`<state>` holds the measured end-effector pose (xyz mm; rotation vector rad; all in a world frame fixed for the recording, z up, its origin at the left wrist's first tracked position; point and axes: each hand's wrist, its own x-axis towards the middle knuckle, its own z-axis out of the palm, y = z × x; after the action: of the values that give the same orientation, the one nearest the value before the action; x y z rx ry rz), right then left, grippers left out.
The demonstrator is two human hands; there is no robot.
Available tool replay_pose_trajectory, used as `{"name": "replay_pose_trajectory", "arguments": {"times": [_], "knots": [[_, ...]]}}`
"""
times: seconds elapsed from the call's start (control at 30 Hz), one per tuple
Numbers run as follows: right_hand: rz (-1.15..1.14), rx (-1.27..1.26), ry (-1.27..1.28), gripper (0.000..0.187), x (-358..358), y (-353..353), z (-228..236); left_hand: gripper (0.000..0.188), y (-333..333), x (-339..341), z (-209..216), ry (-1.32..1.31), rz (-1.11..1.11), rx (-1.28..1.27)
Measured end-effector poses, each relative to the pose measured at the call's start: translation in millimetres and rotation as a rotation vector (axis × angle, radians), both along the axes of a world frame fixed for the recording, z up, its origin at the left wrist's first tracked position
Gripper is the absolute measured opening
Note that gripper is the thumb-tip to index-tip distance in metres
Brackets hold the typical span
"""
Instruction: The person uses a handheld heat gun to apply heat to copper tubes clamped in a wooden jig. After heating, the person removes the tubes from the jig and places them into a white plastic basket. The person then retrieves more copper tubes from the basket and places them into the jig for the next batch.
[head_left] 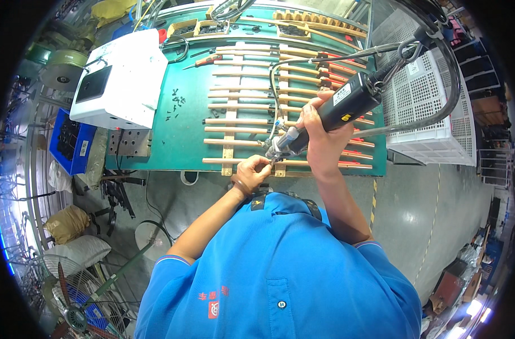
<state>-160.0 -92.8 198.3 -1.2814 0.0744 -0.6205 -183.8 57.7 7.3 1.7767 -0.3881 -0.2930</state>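
Note:
A black electric screwdriver with a cable at its top is gripped in my right hand, fingers wrapped round its body. It tilts down to the left, its metal nose over the nearest tan rod. Beside the tip, my left hand pinches at a small dark fitting on that rod; my fingers partly hide it. Several similar rods lie in parallel across two notched wooden strips. Dark fittings sit along them, and many have red right ends.
Left on the green table stands a white machine, with an orange-handled screwdriver nearby. Boxes of dark parts line the back. White perforated crates stand right; a blue bin sits left. Hoses loop beside my right arm.

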Motion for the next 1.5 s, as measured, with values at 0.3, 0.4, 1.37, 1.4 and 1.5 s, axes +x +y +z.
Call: {"name": "replay_pose_trajectory", "arguments": {"times": [0.3,0.4,1.37,1.4,1.5], "knots": [[0.024,-0.024,-0.01,0.032,-1,1,0,0.011,3,6,10,-0.45,-0.192,0.248],[0.016,-0.027,-0.001,0.032,-3,-1,-1,0.013,5,8,6,-0.335,-0.209,0.127],[-0.109,-0.083,-0.026,0.033,-7,0,-35,0.02,-3,17,-20,-0.284,-0.14,0.344],[-0.106,-0.082,-0.028,0.034,-7,1,-36,0.02,-3,17,-23,-0.27,-0.142,0.356],[-0.114,-0.134,-0.033,0.034,-6,-1,-40,0.02,-3,17,-28,-0.26,-0.144,0.353]]}}
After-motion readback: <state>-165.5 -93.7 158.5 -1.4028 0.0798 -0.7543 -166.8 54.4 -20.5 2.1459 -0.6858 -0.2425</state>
